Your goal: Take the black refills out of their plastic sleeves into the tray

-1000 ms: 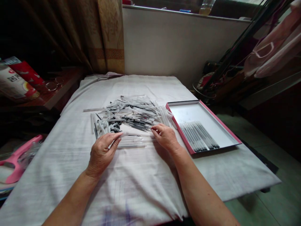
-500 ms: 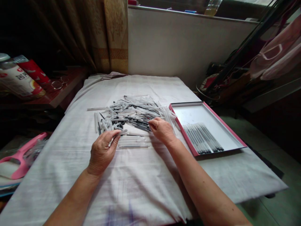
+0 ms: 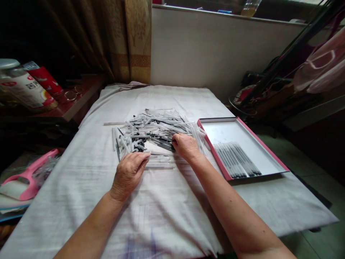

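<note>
A heap of clear pen tubes and black refills (image 3: 157,129) lies in the middle of a table covered with a white cloth (image 3: 167,201). My left hand (image 3: 128,174) rests palm down at the heap's near edge, its fingers curled onto a few clear tubes (image 3: 160,163) laid side by side. My right hand (image 3: 185,145) reaches into the right side of the heap, fingers bent and pinching among the black refills; what they hold is hidden. To the right sits a pink-rimmed tray (image 3: 269,153) with a row of finished pens (image 3: 237,163).
A dark wooden side table (image 3: 72,108) at the left carries a white canister (image 3: 25,90) and a red packet (image 3: 44,79). A pink plastic tool (image 3: 29,178) lies lower left. Curtains (image 3: 134,39) and a white wall (image 3: 215,50) stand behind. Dark poles and clutter (image 3: 269,79) crowd the right.
My right hand moved forward from the near tubes into the heap. My left hand shifted slightly right and flattened onto the near tubes. The view drifted left.
</note>
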Demonstrator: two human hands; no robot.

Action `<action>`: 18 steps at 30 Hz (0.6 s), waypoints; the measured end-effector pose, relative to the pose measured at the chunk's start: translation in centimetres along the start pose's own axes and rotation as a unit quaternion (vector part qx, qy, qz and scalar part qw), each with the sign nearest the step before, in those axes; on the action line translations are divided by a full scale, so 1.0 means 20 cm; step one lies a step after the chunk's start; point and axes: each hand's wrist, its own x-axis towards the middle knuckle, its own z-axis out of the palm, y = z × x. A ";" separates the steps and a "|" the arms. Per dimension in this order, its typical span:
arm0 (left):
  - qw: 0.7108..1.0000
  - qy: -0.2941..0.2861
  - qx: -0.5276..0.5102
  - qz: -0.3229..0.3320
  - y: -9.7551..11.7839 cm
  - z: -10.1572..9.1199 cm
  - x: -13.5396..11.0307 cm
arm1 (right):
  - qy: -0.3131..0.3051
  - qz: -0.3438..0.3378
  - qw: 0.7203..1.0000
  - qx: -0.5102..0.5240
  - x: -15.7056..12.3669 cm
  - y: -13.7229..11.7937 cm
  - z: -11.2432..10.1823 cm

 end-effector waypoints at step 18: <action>0.999 -0.043 -0.021 0.014 0.06 0.02 -0.02 | -0.010 0.004 0.821 0.571 -0.35 -0.08 0.12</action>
